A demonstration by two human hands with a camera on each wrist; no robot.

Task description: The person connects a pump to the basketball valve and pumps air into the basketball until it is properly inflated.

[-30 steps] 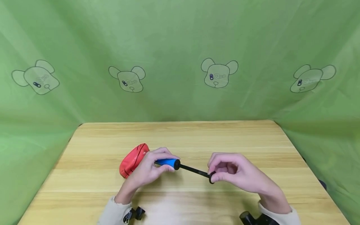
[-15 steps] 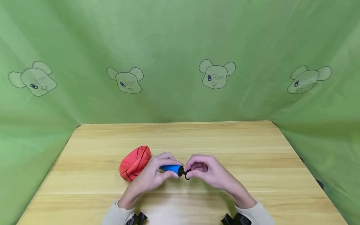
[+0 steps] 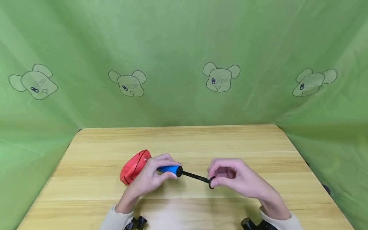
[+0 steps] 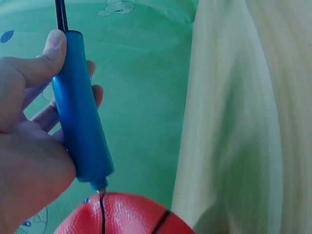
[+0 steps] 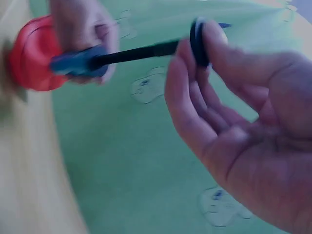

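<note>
My left hand [image 3: 152, 174] grips the blue barrel of a small hand pump [image 4: 80, 107], thumb along its side. At the barrel's lower end, a thin nozzle meets a red ball [image 4: 122, 214] with black lines, which looks partly deflated and dented. My right hand [image 3: 238, 177] pinches the round black handle [image 5: 199, 43] at the far end of the pump's rod between thumb and fingers. The black rod [image 3: 195, 176] is drawn well out of the barrel. In the head view, the ball lies behind my left wrist, partly covered by the hand.
The hands work over a light wooden table [image 3: 244, 140]. Green cloth [image 3: 172, 48] printed with bear outlines hangs behind it and on both sides. Black wrist cameras [image 3: 141, 222] sit at my cuffs.
The right hand pushed the handle in against the barrel, then pulled it back out to the right. The left hand kept its grip, and the ball shifted slightly.
</note>
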